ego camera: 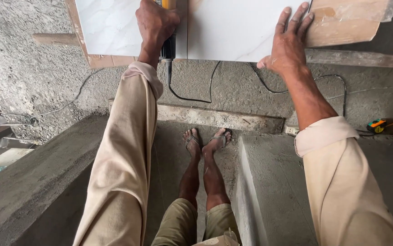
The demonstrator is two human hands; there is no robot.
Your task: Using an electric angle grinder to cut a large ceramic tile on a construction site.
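Observation:
A large white marble-look tile (237, 27) lies flat on a rough concrete ledge at the top of the head view, with a thin cut line running down it. My left hand (155, 23) is closed around a black and yellow power tool (168, 43) that stands on that line; its black cord (196, 98) trails down over the concrete. My right hand (290, 43) lies flat, fingers spread, pressing on the tile's right part near its front edge. Both arms wear beige sleeves.
A wooden plank (219, 117) lies on the concrete below the tile. An orange and black tape measure (377, 125) sits at the right, beside a white power strip (292, 130). My feet in sandals (205, 141) stand between concrete steps. Brown wrapped board (342, 23) lies under the tile's right end.

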